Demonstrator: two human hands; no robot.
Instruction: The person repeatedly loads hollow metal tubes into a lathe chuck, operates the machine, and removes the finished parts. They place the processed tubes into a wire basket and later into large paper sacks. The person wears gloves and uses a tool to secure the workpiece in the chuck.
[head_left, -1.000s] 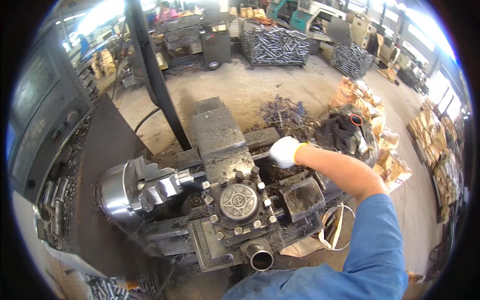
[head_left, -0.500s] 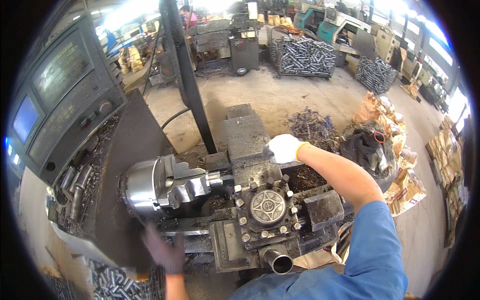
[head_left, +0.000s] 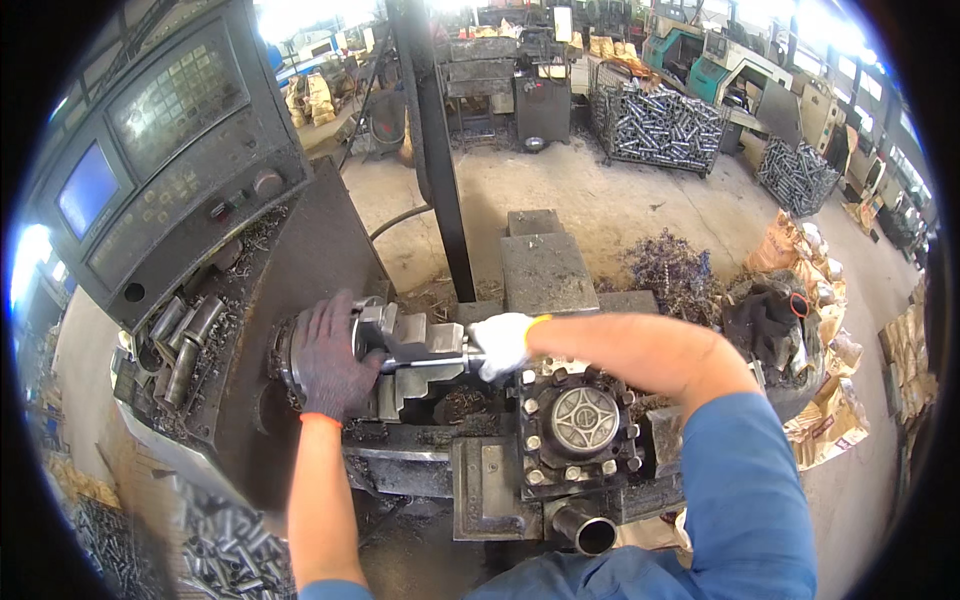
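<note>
My left hand (head_left: 335, 355), in a dark glove with an orange cuff, lies over the steel lathe chuck (head_left: 287, 365) with its fingers stretched out. Its thumb points toward the stepped chuck jaws (head_left: 415, 332). In a white glove, my right hand (head_left: 500, 343) is closed around the right end of a shiny cylindrical metal workpiece (head_left: 430, 361), which lies level between the jaws. My fingers hide that end. Just below my right hand sits the square tool post (head_left: 583, 420), ringed with bolts and topped by a round star-patterned cap.
At the left stands the control panel (head_left: 170, 130); metal cylinders (head_left: 190, 350) lie on the ledge below it. A dark upright post (head_left: 435, 150) rises behind the chuck. Finished pieces fill a wire bin (head_left: 660, 125) at the back. Metal shavings (head_left: 665, 270) heap beside sacks (head_left: 825, 400) at right.
My left hand has risen from below the chuck onto it. My right hand has moved left and down, from above the tool post onto the workpiece. The view has shifted left.
</note>
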